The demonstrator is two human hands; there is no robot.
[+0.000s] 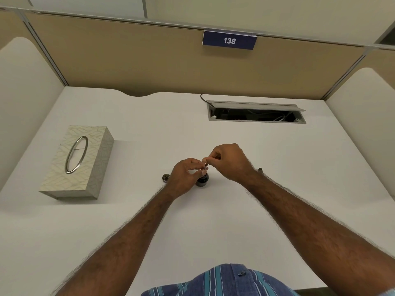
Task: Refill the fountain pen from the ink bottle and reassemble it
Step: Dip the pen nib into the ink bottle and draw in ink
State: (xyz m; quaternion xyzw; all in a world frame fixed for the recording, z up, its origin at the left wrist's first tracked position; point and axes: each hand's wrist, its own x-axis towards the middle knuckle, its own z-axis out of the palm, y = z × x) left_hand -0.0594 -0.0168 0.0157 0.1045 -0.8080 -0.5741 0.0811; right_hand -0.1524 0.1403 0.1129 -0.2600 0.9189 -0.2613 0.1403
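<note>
A small dark ink bottle (202,181) stands uncapped on the white desk, partly hidden by my left hand (185,175), whose fingers wrap around its neck. My right hand (227,161) pinches the top of a thin pen part (206,167) that stands upright in the bottle's mouth; most of the part is hidden by fingers. The bottle's dark round cap (165,177) lies on the desk just left of my left hand. A dark tip of another pen part (260,169) pokes out from behind my right wrist.
A patterned tissue box (79,161) sits at the left of the white desk (149,129). An open cable tray (256,114) with wires is set into the desk at the back right. Beige partition walls enclose the desk on three sides.
</note>
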